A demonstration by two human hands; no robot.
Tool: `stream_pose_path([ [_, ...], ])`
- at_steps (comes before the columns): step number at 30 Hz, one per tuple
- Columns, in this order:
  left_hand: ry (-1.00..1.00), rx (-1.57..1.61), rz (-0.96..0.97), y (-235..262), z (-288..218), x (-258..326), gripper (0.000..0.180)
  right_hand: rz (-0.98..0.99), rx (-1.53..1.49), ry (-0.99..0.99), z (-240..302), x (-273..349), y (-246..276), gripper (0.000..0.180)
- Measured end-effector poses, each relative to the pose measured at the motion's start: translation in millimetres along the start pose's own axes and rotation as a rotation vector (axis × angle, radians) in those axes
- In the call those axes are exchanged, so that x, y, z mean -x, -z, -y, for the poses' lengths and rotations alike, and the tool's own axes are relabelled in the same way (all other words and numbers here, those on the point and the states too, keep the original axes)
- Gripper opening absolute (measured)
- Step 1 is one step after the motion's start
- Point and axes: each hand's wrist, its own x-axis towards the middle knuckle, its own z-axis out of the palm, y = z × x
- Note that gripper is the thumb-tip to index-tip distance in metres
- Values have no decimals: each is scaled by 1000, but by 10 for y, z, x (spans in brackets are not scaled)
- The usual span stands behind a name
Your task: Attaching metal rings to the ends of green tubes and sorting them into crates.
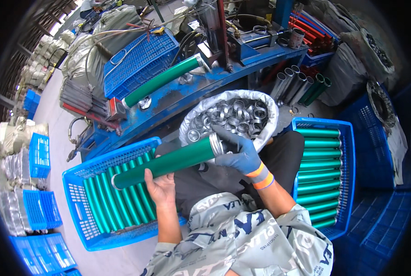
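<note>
Gripping green tube (168, 162), both hands

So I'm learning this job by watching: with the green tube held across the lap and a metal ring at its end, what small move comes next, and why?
Probably press the metal ring squarely onto the green tube. The gloved right hand is already on the ring at the tube's end, while the bare left hand steadies the tube from below. Whether the ring is fully seated cannot be told.
</note>
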Motion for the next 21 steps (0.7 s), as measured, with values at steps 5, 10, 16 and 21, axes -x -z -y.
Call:
stream_pose_path([
  [5,-43,-40,21,48,-43,1,54,51,55,-12,-76,-85,81,91],
  [10,-92,-85,5,91,-56,-41,52,82,36,-85,-147,-197,126,89],
  [16,-189,-229,-17,110,-48,-143,46,75,112,-143,-436,-409,258,84],
  [21,-150,-72,-56,160,-93,-274,45,108,-59,-77,-448,-624,136,86],
])
